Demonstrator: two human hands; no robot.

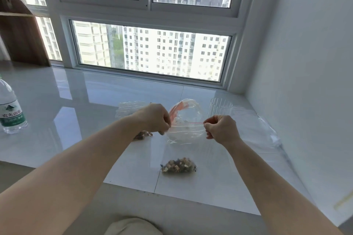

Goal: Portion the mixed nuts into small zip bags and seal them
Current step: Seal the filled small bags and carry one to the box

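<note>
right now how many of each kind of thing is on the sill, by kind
zip bags held between the left hand and right hand: 1
bags filled with nuts: 1
loose nut piles: 1, partly hidden by the left hand
clear cups: 1
water bottles: 1
spare clear plastic bag heaps: 2
total: 7

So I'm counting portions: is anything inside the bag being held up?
The clear bag, pinched at its red strip by the left hand and right hand, looks mostly empty; glare hides any few nuts. A filled bag lies below.
</note>
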